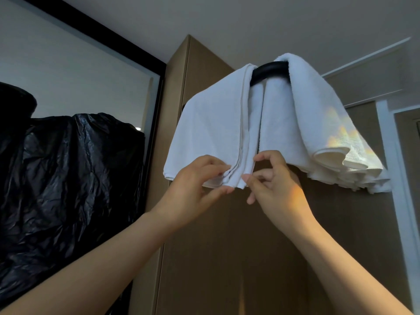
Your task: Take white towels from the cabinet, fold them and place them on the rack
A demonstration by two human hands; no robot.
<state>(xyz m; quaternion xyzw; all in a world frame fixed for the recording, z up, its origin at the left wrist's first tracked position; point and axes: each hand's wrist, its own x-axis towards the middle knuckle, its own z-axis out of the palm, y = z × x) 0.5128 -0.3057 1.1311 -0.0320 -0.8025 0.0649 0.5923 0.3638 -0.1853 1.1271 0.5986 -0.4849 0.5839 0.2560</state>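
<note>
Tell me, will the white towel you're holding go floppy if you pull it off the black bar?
Probably floppy: the left towel drapes limply over the black bar and bends where the left hand pinches its corner. It likely feels light, since it hangs in thin folded layers. It might slide off easily, as the bar looks smooth.

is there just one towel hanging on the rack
No, two hang over the black rack: the left towel and the right towel, with a stretch of bare bar between them.
</note>
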